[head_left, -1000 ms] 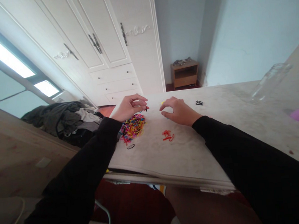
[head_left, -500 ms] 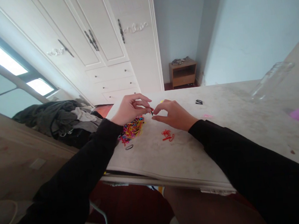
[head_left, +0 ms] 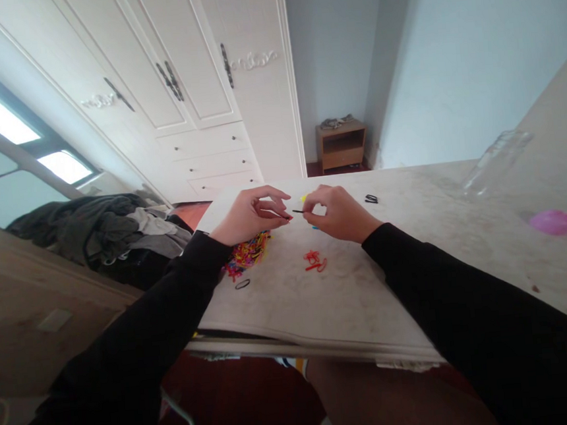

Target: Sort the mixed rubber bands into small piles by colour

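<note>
My right hand (head_left: 336,213) pinches a thin black rubber band (head_left: 298,211) that points toward the left. Facing it, my left hand (head_left: 251,216) has thumb and forefinger closed on a small red rubber band (head_left: 289,218). Beneath my left hand lies a pile of multicoloured rubber bands (head_left: 250,254), partly hidden by the wrist. A single black band (head_left: 243,284) rests in front of the pile. A small group of red bands (head_left: 313,261) sits below the right hand. Bits of yellow (head_left: 303,198) and blue show beside the right fingers.
On the pale tabletop (head_left: 360,298), black bands (head_left: 371,199) lie to the right, with a clear bottle (head_left: 497,162) on its side and a pink balloon (head_left: 556,222) farther right. Clothes (head_left: 111,231) are heaped at left. A white wardrobe (head_left: 265,115) stands behind.
My hands have moved slightly apart. The black band, earlier by the left fingertips, is now in my right hand's pinch. The view has shifted slightly.
</note>
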{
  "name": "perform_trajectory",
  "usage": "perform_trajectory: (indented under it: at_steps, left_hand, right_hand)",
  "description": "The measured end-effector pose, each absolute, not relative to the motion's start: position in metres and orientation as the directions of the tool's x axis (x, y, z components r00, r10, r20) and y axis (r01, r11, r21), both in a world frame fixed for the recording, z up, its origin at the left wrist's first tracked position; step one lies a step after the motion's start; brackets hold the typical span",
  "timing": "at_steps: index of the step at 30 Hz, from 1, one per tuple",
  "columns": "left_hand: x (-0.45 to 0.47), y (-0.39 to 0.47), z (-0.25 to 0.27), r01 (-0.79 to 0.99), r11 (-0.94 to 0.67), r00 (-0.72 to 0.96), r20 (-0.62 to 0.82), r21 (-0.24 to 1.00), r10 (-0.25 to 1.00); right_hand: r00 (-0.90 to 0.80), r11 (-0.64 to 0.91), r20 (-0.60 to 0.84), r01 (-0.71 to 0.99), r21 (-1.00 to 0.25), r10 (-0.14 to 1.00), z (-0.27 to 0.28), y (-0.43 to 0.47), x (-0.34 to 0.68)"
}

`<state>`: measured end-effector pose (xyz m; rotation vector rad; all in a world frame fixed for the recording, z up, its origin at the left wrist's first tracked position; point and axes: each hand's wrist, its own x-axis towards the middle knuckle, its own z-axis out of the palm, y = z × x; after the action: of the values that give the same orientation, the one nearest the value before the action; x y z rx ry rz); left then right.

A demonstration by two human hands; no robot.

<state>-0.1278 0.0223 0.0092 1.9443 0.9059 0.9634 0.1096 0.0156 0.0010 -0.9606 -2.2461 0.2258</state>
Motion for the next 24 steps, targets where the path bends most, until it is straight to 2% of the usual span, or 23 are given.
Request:
perform_trajectory:
  at_steps: [3,6,11,17,21,24]
  left_hand:
    - [-0.128,0.023,0.009,0.254,-0.451,0.454,0.307,0.855,0.837]
    - [-0.129,0.025,0.009,0.259,-0.463,0.446,0.32,0.848,0.836]
    - [-0.129,0.027,0.006,0.291,-0.458,0.424,0.316,0.84,0.849]
    - [-0.13,0.029,0.002,0.303,-0.501,0.403,0.368,0.81,0.838]
    - [-0.118,0.034,0.011,0.252,-0.587,0.338,0.499,0.769,0.798]
    - [-0.101,0.044,0.023,0.211,-0.632,0.372,0.537,0.746,0.757]
  right_hand:
    - [-0.441,0.651,0.516,0.673,-0.351,0.734,0.004,0.028,0.134]
    - [-0.32,0.521,0.512,0.793,-0.315,0.797,0.008,0.043,0.172]
    - [-0.143,0.326,0.485,0.891,-0.316,0.863,0.005,0.056,0.228]
    - [-0.09,0.225,0.405,0.926,-0.302,0.91,0.0,0.055,0.24]
    - [-0.152,0.256,0.352,0.928,-0.27,0.924,-0.001,0.054,0.237]
    - [-0.164,0.252,0.314,0.932,-0.262,0.935,-0.002,0.054,0.237]
